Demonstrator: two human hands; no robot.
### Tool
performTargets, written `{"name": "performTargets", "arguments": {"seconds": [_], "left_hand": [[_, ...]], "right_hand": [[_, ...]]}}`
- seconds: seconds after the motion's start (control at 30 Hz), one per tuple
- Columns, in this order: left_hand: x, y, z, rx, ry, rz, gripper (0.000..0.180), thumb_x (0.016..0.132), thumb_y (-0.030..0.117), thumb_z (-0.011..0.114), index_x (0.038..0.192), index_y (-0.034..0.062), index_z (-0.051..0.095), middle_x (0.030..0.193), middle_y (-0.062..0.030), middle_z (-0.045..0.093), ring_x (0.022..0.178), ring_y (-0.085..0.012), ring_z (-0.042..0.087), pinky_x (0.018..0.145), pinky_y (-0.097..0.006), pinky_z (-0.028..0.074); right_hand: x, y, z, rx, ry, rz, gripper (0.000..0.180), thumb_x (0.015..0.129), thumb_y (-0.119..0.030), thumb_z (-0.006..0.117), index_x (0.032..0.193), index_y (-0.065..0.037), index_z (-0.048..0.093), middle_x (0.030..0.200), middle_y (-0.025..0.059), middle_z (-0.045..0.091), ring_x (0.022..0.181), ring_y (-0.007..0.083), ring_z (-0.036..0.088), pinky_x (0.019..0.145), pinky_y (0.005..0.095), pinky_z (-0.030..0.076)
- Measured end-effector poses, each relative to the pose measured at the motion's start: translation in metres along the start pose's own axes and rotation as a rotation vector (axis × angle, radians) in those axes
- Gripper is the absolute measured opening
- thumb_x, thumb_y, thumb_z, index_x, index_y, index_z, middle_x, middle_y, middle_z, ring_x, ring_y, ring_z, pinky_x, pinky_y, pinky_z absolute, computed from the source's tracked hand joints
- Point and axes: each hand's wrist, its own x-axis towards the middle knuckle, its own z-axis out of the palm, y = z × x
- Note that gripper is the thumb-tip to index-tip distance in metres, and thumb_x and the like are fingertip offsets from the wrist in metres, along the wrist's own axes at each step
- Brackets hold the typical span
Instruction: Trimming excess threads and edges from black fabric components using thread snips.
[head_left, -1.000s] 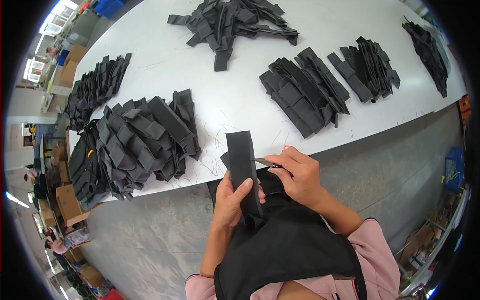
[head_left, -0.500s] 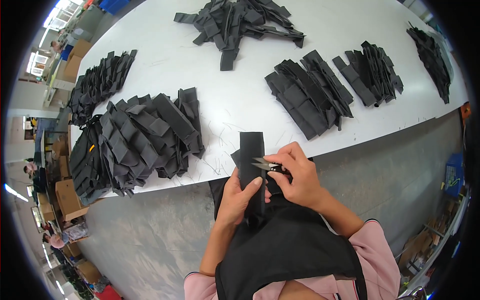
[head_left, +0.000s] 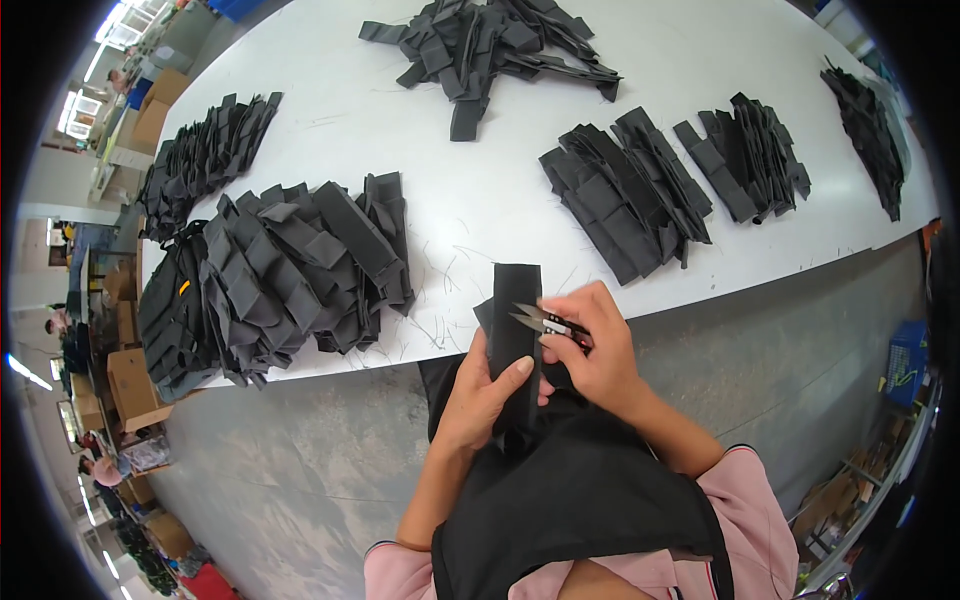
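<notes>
A long black fabric strip [head_left: 517,300] stands upright over the near edge of the white table. My left hand [head_left: 483,395] is closed around its lower part, with the thumb pressed on the front face. Another dark piece shows partly behind its left edge. In my right hand [head_left: 605,350] is a pair of thread snips [head_left: 552,325], gripped between thumb and fingers. Their blades lie slightly apart and point left across the strip's front face. Whether a thread sits between the blades is too small to tell.
Black folded fabric pieces lie in a large pile [head_left: 285,270] on the left, a heap [head_left: 470,50] at the far side and bundles [head_left: 630,190] on the right. Loose thread ends dot the white table [head_left: 470,210]. A blue crate [head_left: 907,362] stands on the floor at right.
The strip and both hands have shifted slightly to the right in the picture. The snips' blades have tilted and sit further across the strip. Both hands keep their holds.
</notes>
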Motion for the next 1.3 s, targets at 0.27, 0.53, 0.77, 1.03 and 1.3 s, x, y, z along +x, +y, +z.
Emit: {"name": "performTargets", "arguments": {"seconds": [0.27, 0.53, 0.77, 1.03, 1.3], "left_hand": [[0.005, -0.005, -0.007, -0.277, -0.3, -0.013, 0.055, 0.093, 0.036, 0.048, 0.133, 0.0059, 0.025, 0.113, -0.0222, 0.053, 0.09, -0.026, 0.061, 0.08, -0.04, 0.052], [0.024, -0.017, -0.01, -0.392, -0.232, 0.128, 0.057, 0.094, 0.044, 0.041, 0.135, 0.009, 0.023, 0.113, -0.022, 0.052, 0.09, -0.0258, 0.06, 0.076, -0.035, 0.051], [0.02, -0.011, 0.003, -0.07, 0.044, 0.157, 0.051, 0.097, 0.035, 0.041, 0.139, 0.0085, 0.027, 0.11, -0.0141, 0.055, 0.084, -0.0145, 0.055, 0.074, -0.027, 0.047], [0.014, -0.008, 0.005, 0.04, 0.102, 0.174, 0.047, 0.095, 0.026, 0.046, 0.136, 0.0075, 0.035, 0.109, -0.0093, 0.054, 0.083, -0.0105, 0.049, 0.076, -0.024, 0.042], [0.016, -0.006, 0.005, 0.328, 0.211, 0.296, 0.053, 0.083, 0.017, 0.067, 0.13, 0.008, 0.045, 0.105, -0.0048, 0.052, 0.086, -0.0101, 0.047, 0.079, -0.023, 0.039]], "right_hand": [[0.04, 0.006, -0.01, 0.744, -0.227, 0.617, 0.015, 0.08, -0.006, 0.065, 0.092, -0.001, 0.058, 0.064, -0.0037, 0.05, 0.053, 0.0018, 0.04, 0.047, 0.0184, 0.033], [0.027, 0.002, 0.0, 0.076, 0.029, 0.153, 0.022, 0.08, -0.007, 0.065, 0.101, -0.003, 0.058, 0.083, 0.0033, 0.051, 0.058, 0.0116, 0.054, 0.052, 0.0237, 0.044], [0.029, -0.008, -0.011, -0.305, 0.024, -0.1, 0.023, 0.072, 0.0, 0.066, 0.095, -0.004, 0.063, 0.082, 0.0057, 0.049, 0.063, 0.0145, 0.051, 0.053, 0.0247, 0.042], [0.031, -0.001, -0.015, -0.124, -0.004, -0.028, 0.018, 0.074, 0.001, 0.064, 0.092, -0.001, 0.066, 0.078, 0.0043, 0.047, 0.065, 0.0109, 0.05, 0.056, 0.0221, 0.041], [0.027, 0.007, -0.023, 0.15, -0.024, 0.108, 0.015, 0.077, 0.0, 0.063, 0.092, 0.002, 0.064, 0.08, 0.0004, 0.043, 0.068, 0.0063, 0.047, 0.059, 0.0184, 0.039]]}}
